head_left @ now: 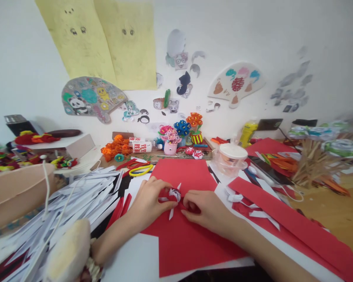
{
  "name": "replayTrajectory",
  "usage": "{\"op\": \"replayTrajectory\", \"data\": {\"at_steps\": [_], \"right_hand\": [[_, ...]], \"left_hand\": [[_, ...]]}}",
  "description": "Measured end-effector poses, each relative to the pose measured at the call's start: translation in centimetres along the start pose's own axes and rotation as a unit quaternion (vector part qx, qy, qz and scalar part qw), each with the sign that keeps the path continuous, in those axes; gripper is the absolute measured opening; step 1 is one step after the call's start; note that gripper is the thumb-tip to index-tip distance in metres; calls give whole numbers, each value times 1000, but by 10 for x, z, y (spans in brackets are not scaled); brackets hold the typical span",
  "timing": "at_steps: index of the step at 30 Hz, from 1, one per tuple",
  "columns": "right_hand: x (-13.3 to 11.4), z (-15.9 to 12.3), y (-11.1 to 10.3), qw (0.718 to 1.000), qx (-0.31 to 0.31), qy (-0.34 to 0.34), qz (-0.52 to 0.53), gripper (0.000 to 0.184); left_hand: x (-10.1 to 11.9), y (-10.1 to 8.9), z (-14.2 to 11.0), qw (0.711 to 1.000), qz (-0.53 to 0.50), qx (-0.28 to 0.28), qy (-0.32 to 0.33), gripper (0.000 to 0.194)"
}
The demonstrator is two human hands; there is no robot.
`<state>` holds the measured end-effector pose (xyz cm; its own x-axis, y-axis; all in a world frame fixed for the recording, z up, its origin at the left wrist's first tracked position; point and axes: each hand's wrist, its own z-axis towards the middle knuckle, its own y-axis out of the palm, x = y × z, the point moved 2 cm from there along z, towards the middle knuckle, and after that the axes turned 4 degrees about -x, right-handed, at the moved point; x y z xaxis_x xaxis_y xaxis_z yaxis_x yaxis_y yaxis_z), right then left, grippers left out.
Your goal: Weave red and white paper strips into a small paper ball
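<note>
A small woven ball of red and white paper strips (174,194) is pinched between the thumb and fingers of my left hand (150,197). White strip ends stick out from it at the top, left and bottom. Just right of the ball, my right hand (204,205) is closed, thumb and fingers curled together. Whatever it may pinch is hidden or blends into the red behind. Both hands are over large red paper sheets (179,171), which lie on white paper (132,254).
Piled white paper strips (85,192) spread to the left, near yellow-handled scissors (141,170). Red paper strips (282,223) lie at right. A lidded cup (233,150) stands behind my right hand. Finished red-and-white paper balls (197,155) and craft flowers (169,137) sit by the wall.
</note>
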<state>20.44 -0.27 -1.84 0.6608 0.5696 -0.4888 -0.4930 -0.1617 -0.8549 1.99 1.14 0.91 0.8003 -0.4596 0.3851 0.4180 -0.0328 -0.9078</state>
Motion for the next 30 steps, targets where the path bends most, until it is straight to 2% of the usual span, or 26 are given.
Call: {"op": "replayTrajectory", "data": {"at_steps": [3, 6, 8, 9, 10, 12, 15, 19, 24, 26, 30], "right_hand": [[0, -2, -1, 1000, -9, 1, 2, 10], [0, -4, -6, 1000, -23, -13, 8, 17], [1, -6, -10, 999, -37, -24, 13, 18], [1, -6, -11, 998, -43, -31, 14, 15], [2, -7, -11, 998, -46, -40, 15, 10], [3, -7, -10, 997, -42, -58, 16, 5], [4, -6, -5, 997, -26, -73, 6, 8], [2, -6, -2, 996, -19, -87, -16, 10], [1, -6, -3, 995, 9, -92, -45, 8], [1, -5, -1, 994, 30, -89, -64, 6], [0, -3, 3, 980, 99, -117, -130, 14]], "left_hand": [[-1, 0, 1, 1000, -6, -1, 13, 26], [-2, -6, -1, 999, 19, 1, 31, 36], [1, -13, -6, 996, 73, 40, 44, 46], [3, -16, -10, 989, 115, 68, 55, 42], [7, -18, -13, 979, 161, 92, 82, 32], [16, -15, -20, 952, 238, 90, 171, 15], [23, -1, -26, 913, 304, 82, 260, 13], [23, 14, -25, 903, 321, 81, 275, 18], [23, 13, -26, 892, 309, 114, 310, 25], [23, 12, -27, 884, 310, 124, 327, 28], [21, 16, -27, 869, 311, 176, 344, 28]]}}
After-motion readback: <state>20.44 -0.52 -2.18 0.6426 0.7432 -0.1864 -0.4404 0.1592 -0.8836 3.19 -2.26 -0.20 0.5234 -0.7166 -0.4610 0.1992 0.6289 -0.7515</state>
